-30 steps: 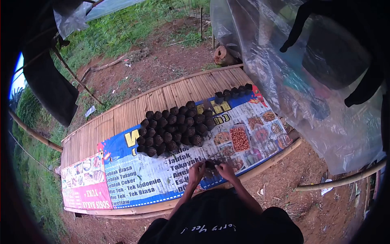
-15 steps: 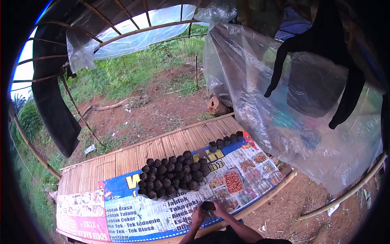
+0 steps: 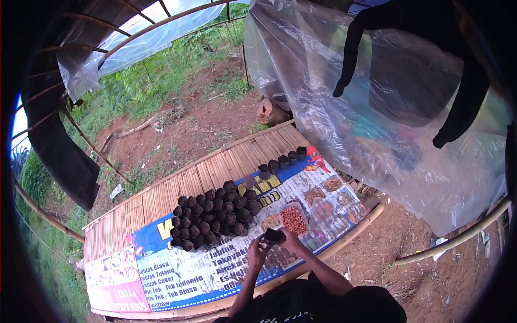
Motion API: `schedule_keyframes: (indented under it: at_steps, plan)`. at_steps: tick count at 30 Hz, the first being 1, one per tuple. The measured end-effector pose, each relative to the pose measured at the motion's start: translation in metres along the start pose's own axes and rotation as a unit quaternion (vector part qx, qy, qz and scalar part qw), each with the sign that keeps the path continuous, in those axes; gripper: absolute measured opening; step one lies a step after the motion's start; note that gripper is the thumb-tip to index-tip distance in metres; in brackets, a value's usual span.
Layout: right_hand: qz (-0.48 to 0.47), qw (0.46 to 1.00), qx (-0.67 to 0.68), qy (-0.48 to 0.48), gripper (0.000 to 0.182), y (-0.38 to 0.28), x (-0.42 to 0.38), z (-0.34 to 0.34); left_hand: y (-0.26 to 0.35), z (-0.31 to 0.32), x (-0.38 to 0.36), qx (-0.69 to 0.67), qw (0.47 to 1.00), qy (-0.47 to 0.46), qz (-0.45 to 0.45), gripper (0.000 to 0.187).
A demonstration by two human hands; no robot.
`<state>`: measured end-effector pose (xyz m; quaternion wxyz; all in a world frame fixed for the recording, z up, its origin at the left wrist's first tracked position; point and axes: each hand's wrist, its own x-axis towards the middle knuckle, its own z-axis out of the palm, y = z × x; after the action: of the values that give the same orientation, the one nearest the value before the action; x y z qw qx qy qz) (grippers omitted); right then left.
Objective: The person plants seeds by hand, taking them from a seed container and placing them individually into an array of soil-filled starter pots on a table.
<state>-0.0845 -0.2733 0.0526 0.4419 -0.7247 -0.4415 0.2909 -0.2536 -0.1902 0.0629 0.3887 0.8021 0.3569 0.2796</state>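
Note:
A small black planting bag (image 3: 274, 236) is held up over the near side of the table. My right hand (image 3: 293, 245) grips it from the right, close to the near edge of a clear tub of reddish-brown nuts or seeds (image 3: 293, 219). At the bag's left side is my left hand (image 3: 258, 254), its fingers curled against it. The inside of the bag is too dark to make out. To the left of my hands, a cluster of several soil-filled black planting bags (image 3: 212, 215) stands packed together.
More black planting bags (image 3: 283, 161) stand in a row at the far right. A printed banner (image 3: 177, 274) covers much of the bamboo-slat table (image 3: 161, 196). Clear plastic sheeting (image 3: 318, 102) hangs on the right, with a dark garment (image 3: 468, 102) before it. A cut log (image 3: 272, 112) lies beyond the table.
Both hands have moved forward with the black planting bag, closer to the tub. The bag now looks more tilted. My view has shifted, so the table and sheeting appear higher and turned.

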Motion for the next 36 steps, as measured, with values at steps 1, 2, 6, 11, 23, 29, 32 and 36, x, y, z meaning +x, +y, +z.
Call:
schedule_keyframes:
  at_steps: [1, 2, 6, 11, 23, 29, 32, 36]
  plan:
    - [-0.004, 1.000, 0.025, 0.001, 0.057, -0.005, 0.006, -0.018, 0.015, 0.004, 0.013, -0.008, 1.000, 0.000, 0.013, 0.061]
    - [-0.009, 0.999, 0.049, 0.003, 0.057, -0.009, 0.012, -0.037, 0.028, 0.009, 0.026, -0.016, 1.000, 0.000, 0.026, 0.062]
    - [-0.027, 0.998, 0.002, 0.051, 0.058, -0.006, 0.038, -0.099, 0.082, 0.040, 0.075, -0.034, 0.997, -0.009, 0.072, 0.057]
    - [0.004, 0.994, 0.088, 0.070, 0.054, 0.008, 0.067, -0.166, 0.107, 0.102, 0.133, -0.046, 0.997, -0.035, 0.058, 0.050]
    - [0.058, 0.994, 0.030, 0.082, 0.048, 0.133, 0.146, -0.213, 0.075, 0.233, 0.213, -0.038, 0.995, -0.087, -0.017, 0.048]
    - [0.086, 0.994, 0.005, 0.073, 0.046, 0.159, 0.176, -0.225, 0.066, 0.268, 0.231, -0.059, 0.995, -0.071, -0.043, 0.052]
    - [0.066, 0.993, 0.021, 0.098, 0.046, 0.164, 0.194, -0.229, 0.057, 0.286, 0.244, -0.056, 0.997, -0.037, -0.033, 0.053]
    - [0.058, 0.984, -0.049, 0.158, 0.047, 0.155, 0.222, -0.234, 0.043, 0.296, 0.268, -0.090, 0.990, -0.091, -0.051, 0.063]
